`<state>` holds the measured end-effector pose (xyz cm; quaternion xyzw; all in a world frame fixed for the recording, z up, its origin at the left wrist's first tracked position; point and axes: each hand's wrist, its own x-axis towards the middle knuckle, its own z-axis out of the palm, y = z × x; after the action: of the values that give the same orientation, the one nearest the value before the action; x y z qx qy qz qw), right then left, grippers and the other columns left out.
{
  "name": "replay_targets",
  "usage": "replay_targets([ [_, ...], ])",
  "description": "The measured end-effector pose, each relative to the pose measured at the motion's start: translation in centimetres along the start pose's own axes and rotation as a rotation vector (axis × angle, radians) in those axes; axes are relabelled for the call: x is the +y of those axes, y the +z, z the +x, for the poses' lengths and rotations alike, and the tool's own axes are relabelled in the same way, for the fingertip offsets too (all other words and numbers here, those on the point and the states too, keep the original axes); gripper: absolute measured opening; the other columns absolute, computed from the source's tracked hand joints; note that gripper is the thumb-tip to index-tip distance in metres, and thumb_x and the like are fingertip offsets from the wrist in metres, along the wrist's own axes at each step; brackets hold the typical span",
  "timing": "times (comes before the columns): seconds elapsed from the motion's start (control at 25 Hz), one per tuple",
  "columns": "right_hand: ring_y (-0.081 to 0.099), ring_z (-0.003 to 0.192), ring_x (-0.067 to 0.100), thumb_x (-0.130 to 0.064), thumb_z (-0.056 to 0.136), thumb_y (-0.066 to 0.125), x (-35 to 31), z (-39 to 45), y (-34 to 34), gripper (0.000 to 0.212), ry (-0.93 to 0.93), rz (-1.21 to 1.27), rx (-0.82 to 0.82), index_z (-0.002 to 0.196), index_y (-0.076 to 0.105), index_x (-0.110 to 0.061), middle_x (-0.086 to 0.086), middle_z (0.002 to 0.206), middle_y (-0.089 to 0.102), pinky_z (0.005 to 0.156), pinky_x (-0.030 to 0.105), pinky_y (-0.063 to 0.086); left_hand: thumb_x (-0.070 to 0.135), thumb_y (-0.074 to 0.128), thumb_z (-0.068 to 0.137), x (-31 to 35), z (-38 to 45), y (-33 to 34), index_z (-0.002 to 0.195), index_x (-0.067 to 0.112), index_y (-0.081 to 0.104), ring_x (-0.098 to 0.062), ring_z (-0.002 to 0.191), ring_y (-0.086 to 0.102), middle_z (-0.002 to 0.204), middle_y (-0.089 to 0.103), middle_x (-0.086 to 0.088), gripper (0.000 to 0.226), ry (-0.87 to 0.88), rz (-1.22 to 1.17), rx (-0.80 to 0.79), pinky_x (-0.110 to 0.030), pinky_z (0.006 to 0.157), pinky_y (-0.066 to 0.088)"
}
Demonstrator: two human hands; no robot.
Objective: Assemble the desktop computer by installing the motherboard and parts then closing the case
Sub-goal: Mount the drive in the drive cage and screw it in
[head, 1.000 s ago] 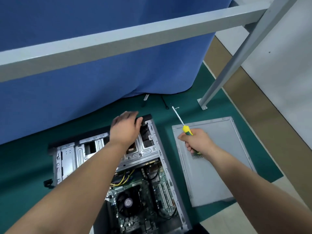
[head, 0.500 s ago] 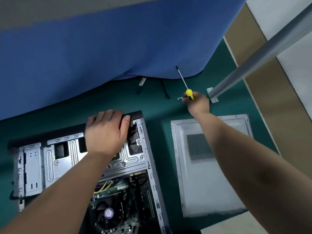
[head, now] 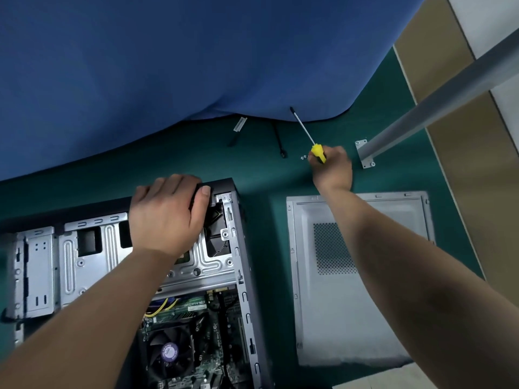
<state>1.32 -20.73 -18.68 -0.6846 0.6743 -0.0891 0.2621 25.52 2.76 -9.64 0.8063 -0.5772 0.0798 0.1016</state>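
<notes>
An open desktop case (head: 238, 248) lies on its side on the green mat, with the motherboard (head: 193, 327) and its CPU fan (head: 170, 350) showing inside. My left hand (head: 165, 217) rests on the case's far edge, fingers curled over the black front panel. My right hand (head: 332, 171) reaches past the case and grips a yellow-handled screwdriver (head: 318, 153), its shaft pointing away toward the blue cloth. Small screws (head: 304, 157) lie on the mat right at the fingertips of that hand. The grey side panel (head: 351, 276) lies flat to the right of the case.
A blue cloth (head: 168, 66) hangs across the back. A grey metal post with a bolted foot (head: 365, 154) stands at the right of the screws. A black cable (head: 279, 141) and a small strip (head: 239, 124) lie on the mat (head: 261, 161) near the cloth's edge.
My right hand moved with the screwdriver from above the side panel forward to the screws near the post. My left hand stayed on the case's far edge. The view tilted down.
</notes>
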Motion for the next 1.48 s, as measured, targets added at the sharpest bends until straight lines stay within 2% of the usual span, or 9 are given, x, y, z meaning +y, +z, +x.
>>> replay_targets([
  [0.16,0.055,0.075,0.027,-0.028,0.096,0.054,-0.7,-1.3,-1.1,0.020,0.031,0.099,-0.020,0.091,0.067,-0.014,0.008,0.087,0.064,0.060,0.027,0.039,0.046,0.031,0.108,-0.1,0.0,0.3,0.098,0.020,0.066,-0.035,0.084,0.061,0.090,0.067,-0.004,0.045,-0.002,0.004,-0.002,-0.045,0.077,0.039],
  [0.28,0.066,0.062,0.017,-0.024,0.090,0.059,-2.2,-4.9,-3.0,0.008,0.099,0.369,-0.049,0.087,0.065,-0.019,0.005,0.077,0.069,0.047,0.012,0.041,0.046,0.032,0.108,-0.1,0.1,0.2,0.096,0.020,0.066,-0.034,0.082,0.060,0.087,0.067,-0.004,0.045,-0.005,0.011,-0.016,-0.044,0.077,0.038],
  [0.48,0.058,0.051,0.008,-0.012,0.083,0.070,-6.8,-13.6,-6.0,0.013,0.100,0.669,-0.181,0.079,0.065,-0.023,0.009,0.087,0.076,0.054,0.025,0.045,0.051,0.030,0.104,0.2,0.3,-1.3,0.108,0.023,0.070,-0.031,0.095,0.065,0.100,0.073,-0.003,0.049,-0.047,-0.100,-0.146,-0.043,0.083,0.042],
  [0.64,0.054,0.051,0.006,-0.012,0.086,0.071,-11.0,-20.7,-7.8,0.007,0.091,0.795,-0.275,0.086,0.070,-0.019,-0.003,0.072,0.074,0.045,0.021,0.042,0.042,0.061,0.100,1.2,-0.6,-4.6,0.127,0.027,0.067,-0.023,0.126,0.053,0.129,0.066,0.006,0.031,-0.122,-0.573,-0.160,-0.045,0.104,0.039],
  [0.8,0.054,0.054,0.009,-0.015,0.088,0.075,-13.6,-26.4,-8.2,0.004,0.028,0.801,-0.352,0.091,0.073,-0.016,-0.003,0.068,0.067,0.048,0.024,0.044,0.030,0.067,0.099,2.7,-5.2,-8.5,0.105,0.037,0.074,0.001,0.085,0.066,0.105,0.075,0.017,0.012,-0.301,-1.274,-0.259,-0.030,0.075,0.051],
  [0.88,0.055,0.056,0.011,-0.015,0.086,0.079,-14.2,-28.5,-8.1,0.010,0.034,0.814,-0.371,0.093,0.071,-0.014,-0.003,0.068,0.066,0.049,0.024,0.044,0.023,0.066,0.100,2.0,-7.5,-9.6,0.102,0.035,0.077,-0.005,0.094,0.072,0.105,0.078,0.012,0.017,-0.366,-1.475,-0.294,-0.021,0.079,0.055],
  [1.12,0.055,0.053,0.008,-0.013,0.083,0.082,-14.9,-32.0,-8.5,0.016,0.027,0.744,-0.485,0.090,0.068,-0.015,-0.003,0.065,0.067,0.049,0.022,0.045,0.026,0.078,0.084,-1.8,-11.1,-10.8,0.101,0.020,0.080,-0.025,0.102,0.074,0.105,0.078,-0.011,0.018,-0.407,-1.724,-0.490,-0.029,0.090,0.060],
  [1.28,0.057,0.058,0.009,-0.016,0.085,0.081,-15.0,-32.7,-8.7,0.015,-0.008,0.712,-0.569,0.093,0.069,-0.013,0.007,0.081,0.077,0.052,0.022,0.045,0.021,0.081,0.081,-2.9,-11.7,-11.0,0.097,0.010,0.079,-0.029,0.101,0.073,0.105,0.076,-0.019,0.019,-0.466,-1.861,-0.563,-0.030,0.089,0.059],
  [1.48,0.056,0.056,0.007,-0.018,0.095,0.069,-15.4,-33.2,-8.4,0.010,-0.028,0.595,-0.643,0.103,0.068,-0.014,0.003,0.090,0.079,0.051,0.020,0.045,0.007,0.065,0.096,-2.0,-10.7,-11.8,0.094,0.009,0.068,-0.028,0.107,0.073,0.114,0.075,-0.019,0.004,-0.829,-2.142,-0.344,-0.039,0.095,0.060],
])
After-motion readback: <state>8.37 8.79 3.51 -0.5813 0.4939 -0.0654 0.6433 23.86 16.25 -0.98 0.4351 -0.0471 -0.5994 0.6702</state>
